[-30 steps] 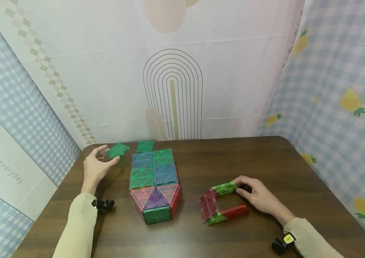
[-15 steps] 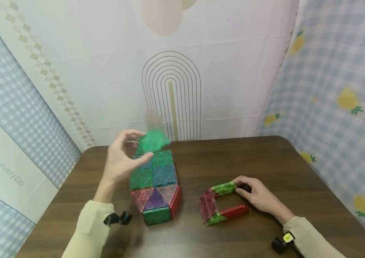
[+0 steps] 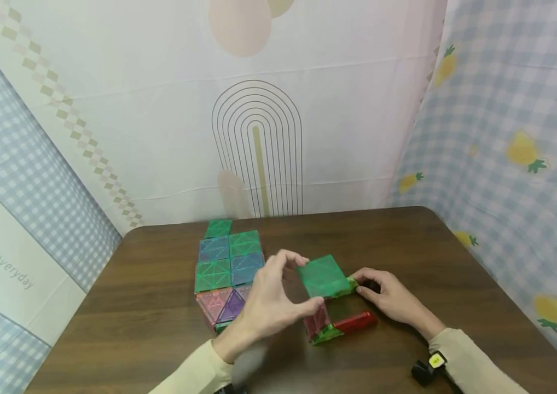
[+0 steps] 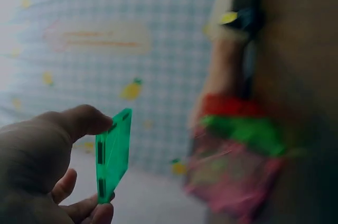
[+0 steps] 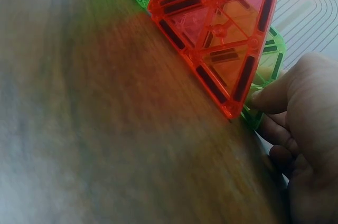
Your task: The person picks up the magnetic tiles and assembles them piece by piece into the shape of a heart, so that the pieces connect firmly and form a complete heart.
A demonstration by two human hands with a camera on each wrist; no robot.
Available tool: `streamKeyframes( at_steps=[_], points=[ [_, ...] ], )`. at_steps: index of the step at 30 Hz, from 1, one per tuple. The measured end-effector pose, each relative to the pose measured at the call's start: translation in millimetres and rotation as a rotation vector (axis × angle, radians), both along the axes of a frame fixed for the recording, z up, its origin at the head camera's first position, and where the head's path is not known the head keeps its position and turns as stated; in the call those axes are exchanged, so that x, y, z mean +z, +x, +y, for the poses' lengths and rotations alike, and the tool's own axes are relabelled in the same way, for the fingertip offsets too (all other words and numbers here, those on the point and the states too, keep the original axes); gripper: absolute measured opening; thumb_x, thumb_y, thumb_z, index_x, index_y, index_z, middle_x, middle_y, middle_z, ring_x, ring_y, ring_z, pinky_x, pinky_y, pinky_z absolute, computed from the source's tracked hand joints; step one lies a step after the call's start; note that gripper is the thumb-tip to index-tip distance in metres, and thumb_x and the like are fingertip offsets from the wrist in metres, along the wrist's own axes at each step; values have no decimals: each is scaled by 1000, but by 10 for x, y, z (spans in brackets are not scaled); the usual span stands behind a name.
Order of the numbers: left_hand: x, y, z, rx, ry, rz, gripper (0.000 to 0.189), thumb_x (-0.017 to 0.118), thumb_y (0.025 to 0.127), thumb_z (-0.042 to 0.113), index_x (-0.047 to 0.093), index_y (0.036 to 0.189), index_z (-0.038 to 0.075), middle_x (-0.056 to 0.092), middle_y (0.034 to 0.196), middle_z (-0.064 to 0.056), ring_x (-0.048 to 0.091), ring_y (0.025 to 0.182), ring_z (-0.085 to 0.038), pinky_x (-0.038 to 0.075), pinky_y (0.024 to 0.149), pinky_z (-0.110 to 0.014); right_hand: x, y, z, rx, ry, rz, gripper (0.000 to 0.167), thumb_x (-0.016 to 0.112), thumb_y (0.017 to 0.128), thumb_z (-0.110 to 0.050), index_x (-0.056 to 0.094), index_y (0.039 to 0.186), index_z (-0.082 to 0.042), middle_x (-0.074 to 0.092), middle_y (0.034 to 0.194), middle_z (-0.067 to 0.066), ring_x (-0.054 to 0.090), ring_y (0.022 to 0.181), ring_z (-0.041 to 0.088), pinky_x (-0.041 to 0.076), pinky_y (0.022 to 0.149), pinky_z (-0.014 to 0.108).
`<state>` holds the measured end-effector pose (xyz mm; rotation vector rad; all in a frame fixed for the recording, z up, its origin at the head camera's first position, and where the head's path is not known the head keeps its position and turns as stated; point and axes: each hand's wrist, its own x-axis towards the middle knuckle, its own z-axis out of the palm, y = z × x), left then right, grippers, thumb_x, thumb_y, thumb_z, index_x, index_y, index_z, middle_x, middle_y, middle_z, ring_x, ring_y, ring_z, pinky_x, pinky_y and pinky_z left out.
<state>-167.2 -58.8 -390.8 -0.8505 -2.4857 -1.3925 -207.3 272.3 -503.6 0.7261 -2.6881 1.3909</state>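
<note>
My left hand [image 3: 271, 301] holds a translucent green square magnetic tile [image 3: 324, 276] by opposite edges, between thumb and fingers. That tile is over the far left part of a low, open-sided ring of standing tiles and hides some of it. The ring shows a dark pink wall [image 3: 319, 324], a red tile [image 3: 357, 322] and light green tiles. On its far side, my right hand [image 3: 393, 298] pinches the end of a light green magnetic tile [image 3: 352, 285]. Red triangular tiles [image 5: 222, 31] stand on edge in the right wrist view. The left wrist view shows the green tile [image 4: 114, 155] clear of the ring.
Left of the ring stands a box-like tile build [image 3: 213, 273] with green, blue, pink and purple tiles on top; my left arm covers its front. A loose green square tile [image 3: 219, 228] lies behind it on the brown table [image 3: 160, 284]. Printed cloths [image 3: 357, 137] hang around the table.
My left hand has carried the green tile from the table's far left, over the box-like build, to the ring on the right. The right hand keeps its place on the light green tile.
</note>
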Motion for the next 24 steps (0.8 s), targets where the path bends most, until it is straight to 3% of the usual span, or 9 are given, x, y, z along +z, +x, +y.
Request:
streamKeyframes(
  at_steps=[2,6,12,18,24],
  points=[
    [-108,40,90,-12,-12,-33,61,99,81,32,61,126,16,70,134,8,66,106,-16,59,88,-37,-3,-1,2,6,-8,-8,23,72,110,-14,77,126,-29,77,120,-9,72,108,11,61,91,31],
    [-290,104,224,-41,-34,-77,61,98,85,32,60,131,16,70,126,3,67,103,-21,57,87,-32,-8,-3,6,13,-20,-23,23,71,111,-13,77,127,-29,77,121,-8,72,107,11,61,90,31],
    [-468,134,343,-37,-75,-99,72,97,88,32,59,146,14,71,129,0,60,115,-18,54,97,-32,-6,-4,5,9,-16,-9,24,71,110,-12,77,125,-29,77,120,-9,72,107,11,60,90,31],
    [-545,135,381,-34,-135,-36,80,93,92,33,54,158,11,67,148,-4,55,137,-21,53,112,-43,-10,-1,6,16,-12,-13,24,71,110,-13,77,126,-29,76,121,-9,72,108,12,60,92,32],
    [-559,120,389,-43,-157,-38,86,93,91,33,50,162,10,66,153,-6,53,141,-23,50,118,-46,-6,-4,10,24,-24,-20,26,71,110,-10,77,127,-28,77,123,-8,72,110,12,61,93,31]
  ],
)
